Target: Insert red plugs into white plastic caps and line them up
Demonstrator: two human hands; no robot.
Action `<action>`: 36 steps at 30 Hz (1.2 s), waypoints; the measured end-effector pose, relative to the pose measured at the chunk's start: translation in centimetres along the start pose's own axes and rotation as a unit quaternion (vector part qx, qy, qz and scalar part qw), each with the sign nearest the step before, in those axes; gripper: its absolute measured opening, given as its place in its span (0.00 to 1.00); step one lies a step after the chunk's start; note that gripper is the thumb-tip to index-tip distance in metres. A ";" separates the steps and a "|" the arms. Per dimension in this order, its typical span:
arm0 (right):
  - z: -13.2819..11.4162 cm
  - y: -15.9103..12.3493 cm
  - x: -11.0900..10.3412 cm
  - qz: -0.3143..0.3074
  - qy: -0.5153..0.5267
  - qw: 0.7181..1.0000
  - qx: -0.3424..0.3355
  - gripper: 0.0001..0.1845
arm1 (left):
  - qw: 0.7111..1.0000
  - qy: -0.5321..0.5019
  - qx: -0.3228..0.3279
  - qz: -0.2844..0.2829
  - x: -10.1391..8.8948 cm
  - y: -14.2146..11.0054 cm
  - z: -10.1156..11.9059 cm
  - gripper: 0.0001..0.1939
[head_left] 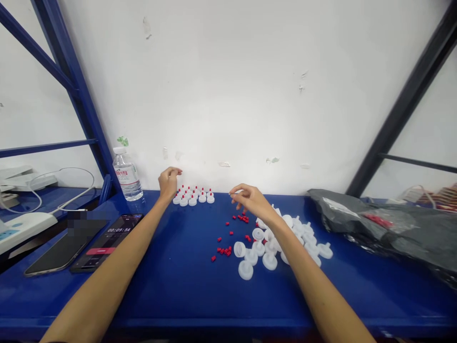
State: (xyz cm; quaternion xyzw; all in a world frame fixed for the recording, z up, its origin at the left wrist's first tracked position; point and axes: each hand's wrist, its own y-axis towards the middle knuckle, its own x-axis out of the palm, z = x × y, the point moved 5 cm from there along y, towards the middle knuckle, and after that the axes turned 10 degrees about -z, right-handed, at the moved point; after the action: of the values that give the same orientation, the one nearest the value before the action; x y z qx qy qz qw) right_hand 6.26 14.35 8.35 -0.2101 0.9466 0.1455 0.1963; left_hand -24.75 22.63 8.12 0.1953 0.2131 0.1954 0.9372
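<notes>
My left hand [169, 183] is raised at the back left, its fingers curled into a pinch; anything held between the fingertips is too small to make out. Just below and right of it stand several white nozzle caps with red tips [193, 201], grouped near the wall. My right hand [248, 197] hovers above the back of the loose parts, fingers loosely bent and apart, with nothing visible in them. Under it lie small red tip caps [228, 251], scattered on the table. Beside and beneath my right forearm spreads a pile of white nozzle caps [270, 260], some upright, some tipped over.
The blue table [185, 286] meets a white wall at the back. A water bottle [127, 176] and two phones [114, 238] [66, 247] are at the left. Dark plastic bags [385, 228] lie at the right. A white power strip [28, 224] sits beyond the left edge.
</notes>
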 end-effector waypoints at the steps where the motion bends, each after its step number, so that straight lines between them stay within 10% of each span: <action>1: 0.1 -0.1 -0.7 0.018 -0.027 0.999 0.006 0.09 | 0.998 0.027 0.053 0.016 0.3 -0.7 2.1 0.18; 7: 1.6 -0.7 -2.9 -0.050 -0.126 0.990 0.028 0.12 | 0.930 0.161 0.209 -0.257 6.7 -8.8 9.1 0.11; 16: 2.2 -3.9 -4.2 -0.200 -0.082 0.957 0.195 0.23 | 0.882 0.124 0.208 -0.405 9.7 -14.2 4.2 0.20; 26: 2.7 -4.0 -4.0 -0.263 -0.076 0.950 0.150 0.20 | 0.887 0.076 0.208 -0.406 10.1 -15.4 5.0 0.09; 31: 1.1 -3.0 -4.2 -0.162 -0.053 0.984 0.055 0.20 | 0.923 -0.037 0.073 -0.375 9.5 -14.9 5.0 0.08; 36: 0.5 -2.5 -2.0 -0.176 -0.003 0.984 0.027 0.19 | 0.886 -0.242 -0.100 -0.383 9.6 -15.1 4.3 0.11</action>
State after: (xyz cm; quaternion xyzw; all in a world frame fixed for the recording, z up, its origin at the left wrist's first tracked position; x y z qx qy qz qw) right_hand 9.16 13.06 8.29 -0.3678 0.8977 0.0837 0.2277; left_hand -10.36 12.91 1.82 0.0452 0.0168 -0.2117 0.9761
